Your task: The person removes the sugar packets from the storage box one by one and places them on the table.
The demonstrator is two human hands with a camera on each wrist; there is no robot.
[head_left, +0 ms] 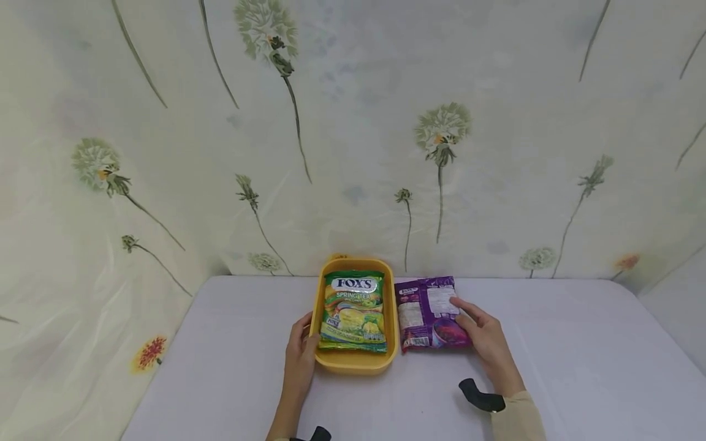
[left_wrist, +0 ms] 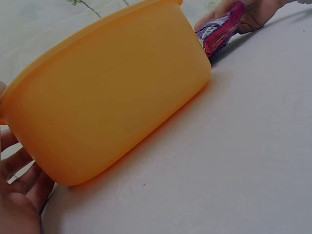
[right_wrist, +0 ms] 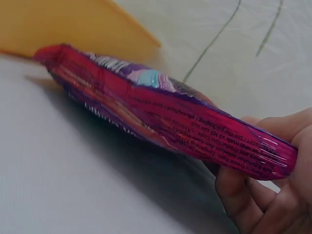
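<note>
A yellow plastic tub (head_left: 353, 365) stands on the table with a green candy bag (head_left: 353, 315), marked FOX'S Spring Tea, lying in it. My left hand (head_left: 300, 358) holds the tub's left side, its fingers (left_wrist: 30, 181) against the outer wall and the thumb at the rim. Just right of the tub, my right hand (head_left: 489, 343) pinches the right edge of a purple candy bag (head_left: 427, 313), printed back facing up. In the right wrist view this purple bag (right_wrist: 146, 109) is tilted and casts a shadow on the cloth; its far end is near the tub.
A white cloth covers the table (head_left: 579, 343). Behind it hangs a pale curtain (head_left: 358, 135) printed with dandelions, meeting the table's back edge close behind the tub. A dark curved strap piece (head_left: 481, 397) sticks out from the right wrist.
</note>
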